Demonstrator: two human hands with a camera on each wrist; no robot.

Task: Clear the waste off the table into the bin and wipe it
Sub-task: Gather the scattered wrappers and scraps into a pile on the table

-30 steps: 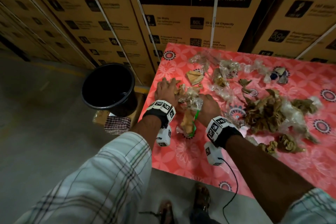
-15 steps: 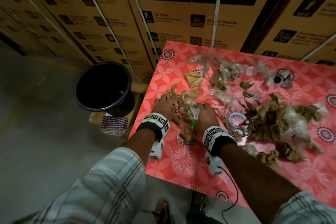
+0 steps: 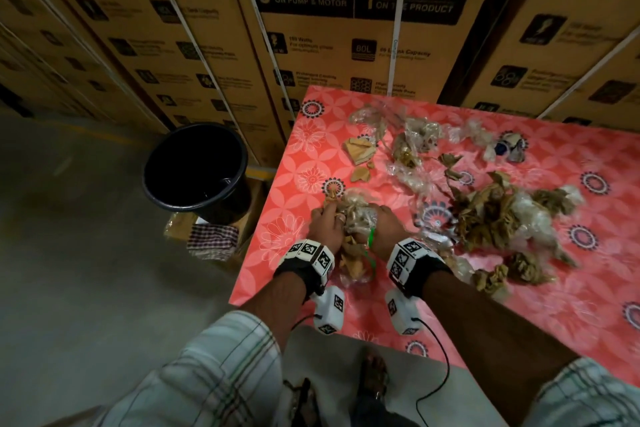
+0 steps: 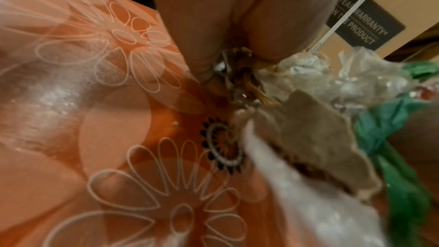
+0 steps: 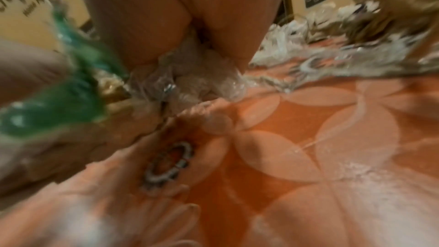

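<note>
A bunch of waste (image 3: 356, 218), brown paper scraps, clear plastic and a green strip, is gathered near the left front of the red flowered table (image 3: 304, 156). My left hand (image 3: 327, 224) grips its left side and my right hand (image 3: 386, 227) grips its right side, fingers curled into it. In the left wrist view the fingers pinch the waste (image 4: 285, 91) just above the cloth. In the right wrist view the fingers hold crumpled clear plastic (image 5: 190, 82). A black bin (image 3: 195, 170) stands on the floor left of the table.
More waste lies across the table: a big brown paper and plastic pile (image 3: 512, 218), torn card pieces (image 3: 360, 152) and plastic wraps (image 3: 415, 139). A checked cloth (image 3: 213, 241) lies on a box below the bin. Stacked cartons (image 3: 346, 28) wall the back.
Both hands have drawn the bunch of waste toward the table's front left and closed tighter around it. The head view has tilted lower.
</note>
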